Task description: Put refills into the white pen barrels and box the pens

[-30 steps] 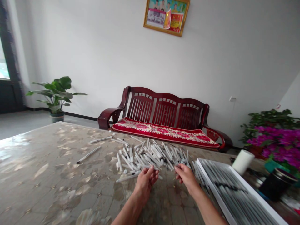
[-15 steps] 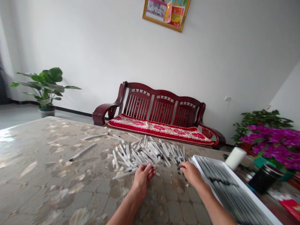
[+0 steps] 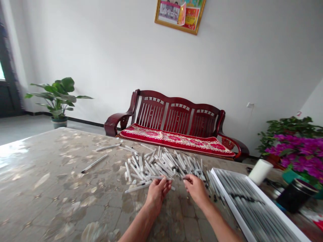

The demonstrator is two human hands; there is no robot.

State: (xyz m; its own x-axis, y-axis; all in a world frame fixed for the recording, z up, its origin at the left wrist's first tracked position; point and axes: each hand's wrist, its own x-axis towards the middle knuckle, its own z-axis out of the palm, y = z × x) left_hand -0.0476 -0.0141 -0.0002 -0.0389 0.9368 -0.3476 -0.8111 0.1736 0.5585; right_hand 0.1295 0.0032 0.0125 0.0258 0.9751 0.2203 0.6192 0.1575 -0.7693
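Head | pen tube [image 3: 154, 177] pinched between left fingers [image 3: 167, 187], jutting leftward | right fingers [image 3: 188, 182] pinch dark piece [image 3: 184, 177]

Smooth pens [image 3: 168, 162], probably plastic; glossy wooden bench [image 3: 178, 113].

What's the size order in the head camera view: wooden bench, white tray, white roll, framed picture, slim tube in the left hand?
1. Wooden bench
2. White tray, cut off by the bottom edge
3. Framed picture, cut off at the top
4. White roll
5. Slim tube in the left hand, partly hidden
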